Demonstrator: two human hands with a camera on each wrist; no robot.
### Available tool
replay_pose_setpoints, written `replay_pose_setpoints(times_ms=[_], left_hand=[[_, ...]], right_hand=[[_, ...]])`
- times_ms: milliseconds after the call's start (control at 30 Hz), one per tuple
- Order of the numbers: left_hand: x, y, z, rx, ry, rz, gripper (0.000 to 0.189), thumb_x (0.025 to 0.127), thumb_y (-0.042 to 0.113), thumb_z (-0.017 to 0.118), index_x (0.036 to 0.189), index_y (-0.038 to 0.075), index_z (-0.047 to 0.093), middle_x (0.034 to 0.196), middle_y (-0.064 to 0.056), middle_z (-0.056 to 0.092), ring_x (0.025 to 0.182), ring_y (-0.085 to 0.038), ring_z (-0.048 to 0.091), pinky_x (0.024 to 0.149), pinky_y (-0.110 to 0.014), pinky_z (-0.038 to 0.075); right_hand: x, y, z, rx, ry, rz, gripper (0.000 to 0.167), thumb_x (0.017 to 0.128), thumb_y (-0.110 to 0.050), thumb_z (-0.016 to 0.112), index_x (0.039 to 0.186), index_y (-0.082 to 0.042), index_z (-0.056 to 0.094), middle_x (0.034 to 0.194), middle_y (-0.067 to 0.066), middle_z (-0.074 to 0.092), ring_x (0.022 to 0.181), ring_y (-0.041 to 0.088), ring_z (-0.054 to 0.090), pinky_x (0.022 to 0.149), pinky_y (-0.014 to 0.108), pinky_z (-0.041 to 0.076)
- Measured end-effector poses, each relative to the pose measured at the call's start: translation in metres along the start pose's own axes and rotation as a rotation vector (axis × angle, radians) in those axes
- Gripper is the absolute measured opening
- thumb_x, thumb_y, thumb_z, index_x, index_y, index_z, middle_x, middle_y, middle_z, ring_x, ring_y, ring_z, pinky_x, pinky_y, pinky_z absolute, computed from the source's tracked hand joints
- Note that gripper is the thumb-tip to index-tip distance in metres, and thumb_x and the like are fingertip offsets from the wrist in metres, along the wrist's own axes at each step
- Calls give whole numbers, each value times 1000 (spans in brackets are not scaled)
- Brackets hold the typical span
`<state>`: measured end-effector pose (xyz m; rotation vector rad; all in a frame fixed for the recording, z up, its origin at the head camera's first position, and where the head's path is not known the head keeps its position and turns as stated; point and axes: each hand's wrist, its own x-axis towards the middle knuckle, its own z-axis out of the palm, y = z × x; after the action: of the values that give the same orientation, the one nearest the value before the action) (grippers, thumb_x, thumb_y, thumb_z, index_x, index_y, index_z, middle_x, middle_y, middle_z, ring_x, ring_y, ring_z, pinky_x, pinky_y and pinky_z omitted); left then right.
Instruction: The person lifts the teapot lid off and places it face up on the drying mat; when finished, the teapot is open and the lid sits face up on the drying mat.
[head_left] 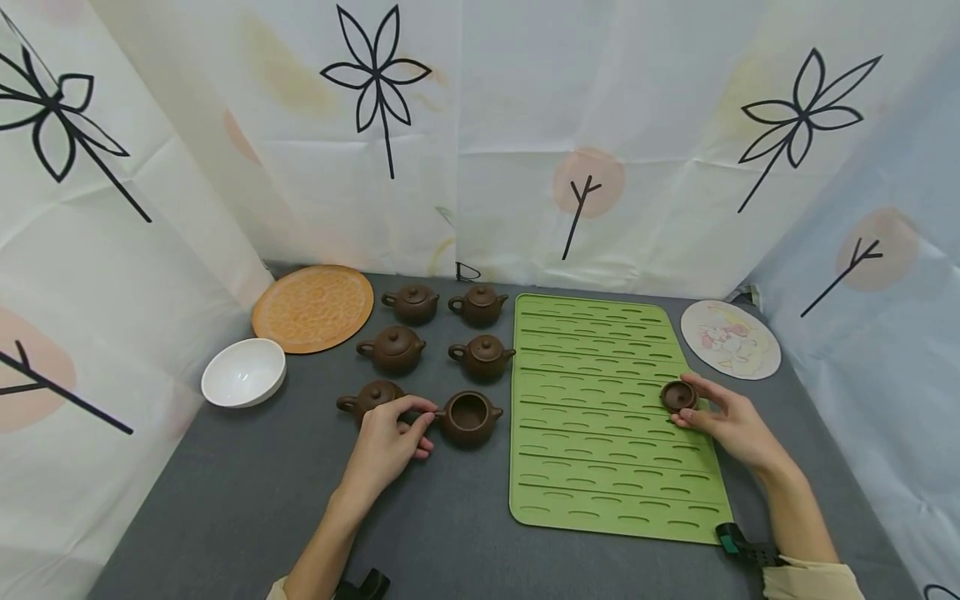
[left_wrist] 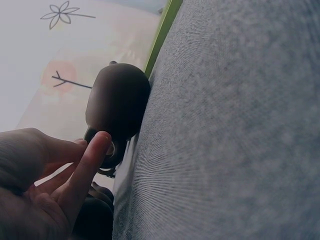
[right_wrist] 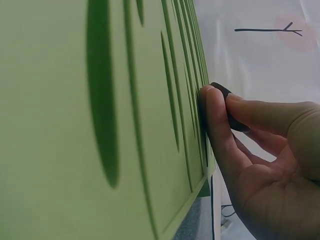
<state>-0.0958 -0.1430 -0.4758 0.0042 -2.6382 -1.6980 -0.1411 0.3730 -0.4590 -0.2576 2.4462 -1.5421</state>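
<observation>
At lower centre, the left hand (head_left: 393,433) is pinching the open teapot (head_left: 468,419) by its handle; at right, the right hand (head_left: 727,421) is gripping a small brown lid (head_left: 678,396) over the green mat (head_left: 600,467). It is seemingly placing the lid; releasing is probably calling for a level, gentle loosening.

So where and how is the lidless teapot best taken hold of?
The lidless teapot is probably best pinched by its handle, coming from the left, where the left grip has it. The pot stands upright, its looped handle jutting left, opposite the spout, leaving its open mouth clear.
</observation>
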Motion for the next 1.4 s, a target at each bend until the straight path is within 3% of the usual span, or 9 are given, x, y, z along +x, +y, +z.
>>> replay_pose_setpoints(times_ms=[267, 567, 767, 1000, 1400], left_hand=[[-1, 0, 0, 4, 4, 0, 10, 104, 9, 74, 111, 11, 81, 73, -8, 79, 56, -17, 76, 55, -26, 64], [-1, 1, 0, 3, 8, 1, 12, 102, 6, 75, 112, 12, 81, 87, -15, 81, 58, -14, 76, 56, -24, 64], [-2, 2, 1, 9, 11, 5, 13, 102, 6, 75, 112, 12, 81, 82, -15, 81, 58, -14, 76, 56, -24, 64], [-2, 3, 1, 17, 12, 10, 14, 102, 5, 74, 113, 13, 81, 85, -15, 82, 59, -14, 76, 56, -26, 64], [-2, 8, -3, 44, 3, 15, 15, 102, 5, 75, 113, 13, 81, 82, -12, 82, 58, -16, 76, 57, -29, 65]], right_hand=[[-1, 2, 1, -22, 10, -36, 71, 108, 3, 60, 167, 13, 21, 161, 48, 24, 96, -2, 77, 85, 18, 65], [-11, -8, -1, -92, 34, -3, 71, 111, -12, 63, 167, 9, 25, 159, 45, 34, 96, 1, 79, 83, 18, 65], [-15, -17, 1, -150, 91, -8, 66, 111, -11, 63, 164, 10, 30, 155, 45, 39, 91, 1, 79, 79, 21, 66], [-15, -24, 4, -241, 148, 42, 66, 111, -14, 64, 164, 8, 32, 154, 45, 39, 86, -3, 76, 75, 17, 62], [-17, -32, 5, -188, 174, -37, 60, 111, -12, 63, 160, 10, 35, 149, 39, 46, 88, 2, 79, 78, 24, 68]])
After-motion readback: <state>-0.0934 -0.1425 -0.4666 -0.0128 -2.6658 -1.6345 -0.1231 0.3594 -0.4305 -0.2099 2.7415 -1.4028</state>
